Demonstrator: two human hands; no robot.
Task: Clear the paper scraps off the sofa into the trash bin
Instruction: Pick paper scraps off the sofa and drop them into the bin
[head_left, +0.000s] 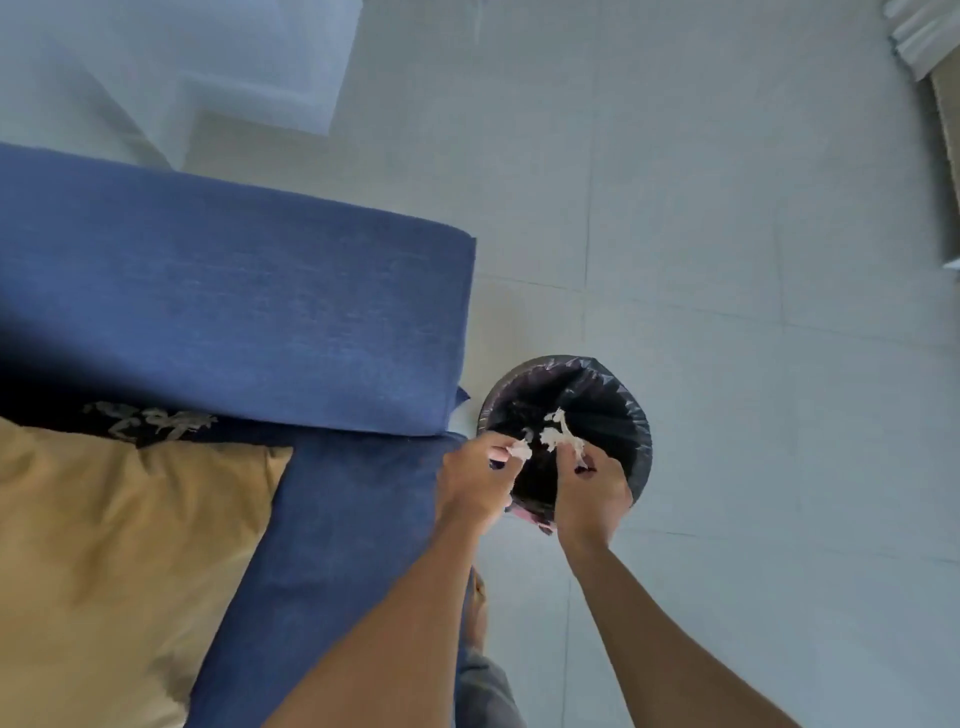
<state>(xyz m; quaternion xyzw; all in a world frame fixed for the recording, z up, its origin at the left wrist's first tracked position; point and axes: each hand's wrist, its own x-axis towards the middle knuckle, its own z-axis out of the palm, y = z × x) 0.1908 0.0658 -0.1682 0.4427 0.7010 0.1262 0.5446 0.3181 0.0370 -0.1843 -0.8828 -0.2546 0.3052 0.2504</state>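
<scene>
Overhead view of a round trash bin lined with a black bag, standing on a pale tiled floor just beside the outer corner of a blue sofa. Open floor surrounds the bin on its far and right sides; on its left the sofa arm ends close to the rim, with only a narrow strip of floor between them.

Both hands are held over the near half of the bin's mouth. The left hand sits above the rim on the sofa side, its grip closed narrowly on a small white paper scrap pinched at the fingertips. The right hand sits over the near rim, its grip likewise pinched on a longer, crumpled strip of paper scraps, whose long axis runs away from the fingers toward the bin's centre, tip pointing at the far rim. The two hands are near each other but apart.

A tan cushion lies on the sofa seat, well left of the bin, its corner pointing toward the bin. Pale scraps or markings show in the dark gap behind the cushion; blur prevents telling which.
</scene>
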